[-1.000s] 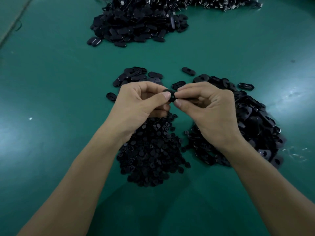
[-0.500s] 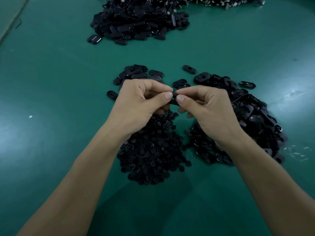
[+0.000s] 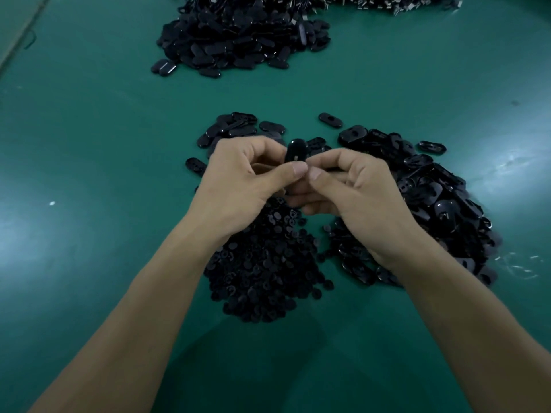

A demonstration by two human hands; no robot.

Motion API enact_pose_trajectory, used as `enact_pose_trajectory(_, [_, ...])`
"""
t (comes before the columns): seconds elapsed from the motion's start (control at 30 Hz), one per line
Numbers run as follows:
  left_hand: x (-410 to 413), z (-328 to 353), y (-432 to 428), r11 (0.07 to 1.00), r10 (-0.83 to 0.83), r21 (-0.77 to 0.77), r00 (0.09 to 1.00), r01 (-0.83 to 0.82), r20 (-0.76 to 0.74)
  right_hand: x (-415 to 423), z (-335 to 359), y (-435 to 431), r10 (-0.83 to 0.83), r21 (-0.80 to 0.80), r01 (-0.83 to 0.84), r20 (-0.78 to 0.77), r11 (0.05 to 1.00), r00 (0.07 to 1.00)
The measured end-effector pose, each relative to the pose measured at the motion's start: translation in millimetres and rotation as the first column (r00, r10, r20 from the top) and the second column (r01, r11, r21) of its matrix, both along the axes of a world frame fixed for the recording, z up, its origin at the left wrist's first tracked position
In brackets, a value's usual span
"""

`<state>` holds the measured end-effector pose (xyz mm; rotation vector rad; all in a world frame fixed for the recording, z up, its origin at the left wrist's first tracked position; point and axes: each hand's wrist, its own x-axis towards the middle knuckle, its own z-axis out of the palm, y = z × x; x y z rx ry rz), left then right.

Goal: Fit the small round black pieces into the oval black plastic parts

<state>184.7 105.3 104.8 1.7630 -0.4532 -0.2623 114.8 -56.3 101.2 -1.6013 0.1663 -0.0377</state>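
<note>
Above the round-piece pile [image 3: 262,263], the left hand [image 3: 238,177] and right hand [image 3: 357,189] pinched one oval part [image 3: 295,150] upright, thumb tips side by side at its lower end. Any round piece was hidden. Fitting appeared under way; the next move likely required square thumb pressure to seat it.

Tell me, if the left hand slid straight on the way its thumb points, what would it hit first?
Most likely the right hand: its thumb tip sits almost against that of the left hand, just below the oval black part both hands pinch. Depth is unclear, but they look level.
</note>
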Motion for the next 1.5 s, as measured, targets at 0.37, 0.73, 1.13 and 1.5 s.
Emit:
enact_pose_trajectory(0.37, [-0.6, -0.4, -1.3, 0.999, 0.026, -0.041, 0.998, -0.028, -0.052, -2.8, -12.0, 1.1, 0.014, -0.811, -0.167, -0.192, 0.561, 0.981])
enact_pose_trajectory(0.73, [2.2, -1.7, 1.7, 0.994, 0.106, 0.024, 0.994, -0.106, 0.021, 4.1, -3.4, 8.7, 0.083, -0.862, -0.312, -0.304, 0.401, 0.949])
enact_pose_trajectory(1.13, [3.1, -1.7, 1.6, 0.986, 0.126, 0.097, 0.988, -0.135, 0.088, -0.1, -1.3, -7.4, 0.063, -0.715, -0.063, -0.027, 0.696, 0.998])
enact_pose_trajectory(1.5, [1.8, -1.2, 1.8, 0.989, 0.132, 0.062, 0.989, -0.137, 0.066, -2.8, 11.4, -9.2, -0.027, -0.579, 0.099, 0.132, 0.810, 0.991])
